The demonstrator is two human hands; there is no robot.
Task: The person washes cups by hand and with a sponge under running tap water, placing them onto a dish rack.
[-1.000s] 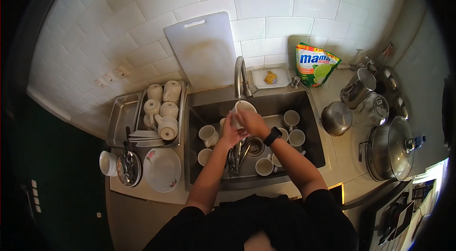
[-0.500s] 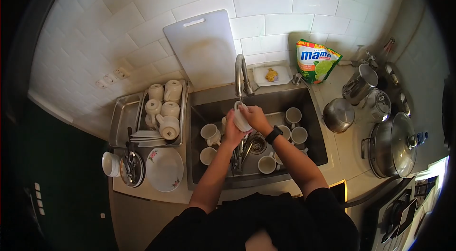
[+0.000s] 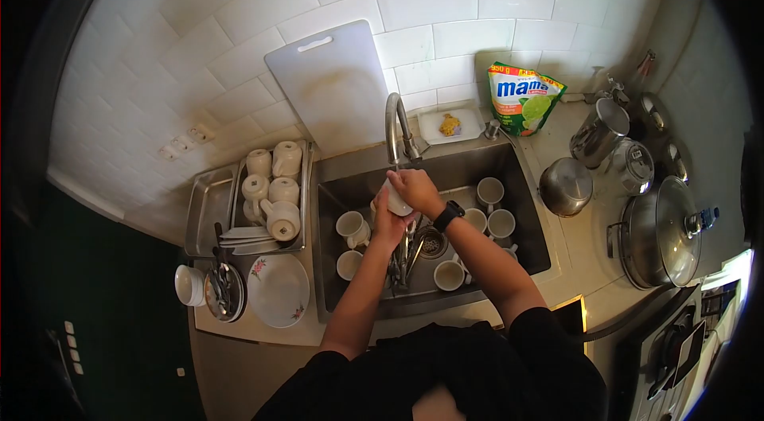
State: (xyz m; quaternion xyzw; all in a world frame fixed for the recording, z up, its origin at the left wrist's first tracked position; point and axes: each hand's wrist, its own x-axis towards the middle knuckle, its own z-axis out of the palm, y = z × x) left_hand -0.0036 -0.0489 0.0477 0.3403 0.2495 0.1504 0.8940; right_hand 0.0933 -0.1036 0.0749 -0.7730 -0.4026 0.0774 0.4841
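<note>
Under the faucet (image 3: 395,122), both hands are closed around a white mug (image 3: 397,201), partly covered by fingers. My left hand (image 3: 389,222) grips it from the lower left. From the upper right, my right hand (image 3: 419,189) wraps over it, with a dark watch on the wrist. Below them is the steel sink (image 3: 525,182), where several white mugs stand on both sides, one of them a mug (image 3: 449,275) near the front edge. Cutlery (image 3: 400,266) lies beside the drain (image 3: 432,243).
Left of the sink, a steel rack (image 3: 211,210) holds upturned mugs and small plates. A floral plate (image 3: 278,290) and a bowl of cutlery (image 3: 225,294) lie in front. Behind are a cutting board (image 3: 330,87), sponge tray (image 3: 430,128) and soap pouch (image 3: 525,99). Pots (image 3: 566,186) stand at right.
The mug has turned in my hands, showing more of its rounded side, and my right hand has shifted slightly up over it. The whole view has tilted a little.
</note>
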